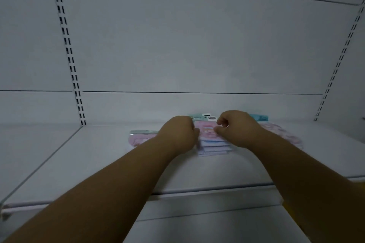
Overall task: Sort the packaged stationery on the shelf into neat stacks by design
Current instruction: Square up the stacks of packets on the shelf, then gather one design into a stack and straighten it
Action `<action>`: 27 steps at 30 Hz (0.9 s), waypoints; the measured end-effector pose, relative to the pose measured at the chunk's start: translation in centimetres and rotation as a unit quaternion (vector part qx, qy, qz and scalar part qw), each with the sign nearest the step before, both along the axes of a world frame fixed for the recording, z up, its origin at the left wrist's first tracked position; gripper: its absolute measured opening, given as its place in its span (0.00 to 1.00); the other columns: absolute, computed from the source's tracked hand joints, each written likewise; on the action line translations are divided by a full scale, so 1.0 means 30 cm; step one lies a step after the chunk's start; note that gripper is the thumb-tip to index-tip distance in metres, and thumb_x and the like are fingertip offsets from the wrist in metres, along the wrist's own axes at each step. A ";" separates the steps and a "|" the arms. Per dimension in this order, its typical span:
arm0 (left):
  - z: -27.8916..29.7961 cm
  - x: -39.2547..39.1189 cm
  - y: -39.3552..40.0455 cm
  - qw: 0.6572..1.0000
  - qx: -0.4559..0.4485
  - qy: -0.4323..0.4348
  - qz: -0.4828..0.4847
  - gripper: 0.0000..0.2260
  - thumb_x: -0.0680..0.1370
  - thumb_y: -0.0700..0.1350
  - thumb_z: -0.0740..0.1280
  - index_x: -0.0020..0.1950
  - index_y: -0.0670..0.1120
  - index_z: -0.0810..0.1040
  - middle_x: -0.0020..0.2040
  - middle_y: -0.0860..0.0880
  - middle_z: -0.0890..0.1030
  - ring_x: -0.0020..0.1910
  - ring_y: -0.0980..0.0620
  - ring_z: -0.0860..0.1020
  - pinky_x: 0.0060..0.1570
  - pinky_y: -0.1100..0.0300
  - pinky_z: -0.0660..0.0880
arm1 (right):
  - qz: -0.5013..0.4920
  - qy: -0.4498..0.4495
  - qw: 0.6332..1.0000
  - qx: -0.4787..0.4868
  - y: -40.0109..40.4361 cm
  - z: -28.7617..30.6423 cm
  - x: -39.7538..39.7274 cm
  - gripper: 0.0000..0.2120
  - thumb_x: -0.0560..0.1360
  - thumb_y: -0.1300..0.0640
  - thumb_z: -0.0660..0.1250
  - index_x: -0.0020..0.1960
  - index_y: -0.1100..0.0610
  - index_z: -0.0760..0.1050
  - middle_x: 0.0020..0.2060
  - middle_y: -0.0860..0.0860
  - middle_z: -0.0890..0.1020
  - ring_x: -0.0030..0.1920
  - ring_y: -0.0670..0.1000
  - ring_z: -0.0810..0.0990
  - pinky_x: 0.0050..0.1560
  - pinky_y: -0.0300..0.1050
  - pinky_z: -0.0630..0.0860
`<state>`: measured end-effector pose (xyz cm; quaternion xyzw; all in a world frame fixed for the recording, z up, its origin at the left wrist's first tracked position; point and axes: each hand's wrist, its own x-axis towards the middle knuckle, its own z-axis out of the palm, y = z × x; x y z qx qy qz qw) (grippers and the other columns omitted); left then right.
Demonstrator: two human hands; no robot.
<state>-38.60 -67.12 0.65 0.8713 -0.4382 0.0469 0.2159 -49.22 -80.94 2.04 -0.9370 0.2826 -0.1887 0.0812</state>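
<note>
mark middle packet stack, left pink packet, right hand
Middle fanned stack of pink and lilac packets [214, 144], head view, staggered front edges.
Left pink flat packet [141, 138], head view, visible face.
Right hand [240, 129], head view, back.

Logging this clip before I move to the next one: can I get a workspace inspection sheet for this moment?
Surface: white shelf, mostly bare.
Job's things: fanned middle stack of packets between the hands; pink packet to its left; pale packets to its right; teal header cards behind.
Clutter: nothing seen.
Grippers: left hand and right hand, fingers curled at the middle stack's sides; actual grip cannot be told.
Cables: nothing seen.
Surroundings: white back panel, slotted uprights, lower shelf.
</note>
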 end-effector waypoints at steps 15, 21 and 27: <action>0.005 -0.070 -0.202 0.876 -0.253 0.379 0.157 0.13 0.75 0.42 0.71 0.58 0.38 0.79 0.49 0.42 0.84 0.46 0.44 0.83 0.44 0.53 0.81 | 0.052 -0.157 0.950 0.265 -0.108 -0.087 0.041 0.13 0.75 0.51 0.69 0.52 0.61 0.80 0.40 0.52 0.80 0.33 0.45 0.76 0.29 0.35 0.67; 0.014 -0.126 -0.168 0.894 -0.371 0.251 -0.026 0.14 0.77 0.37 0.69 0.51 0.57 0.78 0.44 0.58 0.82 0.42 0.60 0.83 0.37 0.66 0.81 | 0.102 -0.279 0.838 0.458 -0.080 -0.034 0.037 0.09 0.81 0.50 0.59 0.57 0.52 0.75 0.45 0.50 0.82 0.40 0.45 0.80 0.25 0.33 0.73; -0.032 -0.122 -0.170 0.872 -0.350 0.337 -0.060 0.21 0.77 0.32 0.67 0.65 0.48 0.67 0.57 0.49 0.80 0.51 0.53 0.82 0.41 0.62 0.82 | 0.102 -0.345 0.798 0.483 -0.046 -0.075 0.032 0.09 0.81 0.56 0.59 0.60 0.54 0.70 0.54 0.56 0.80 0.51 0.54 0.81 0.49 0.54 0.82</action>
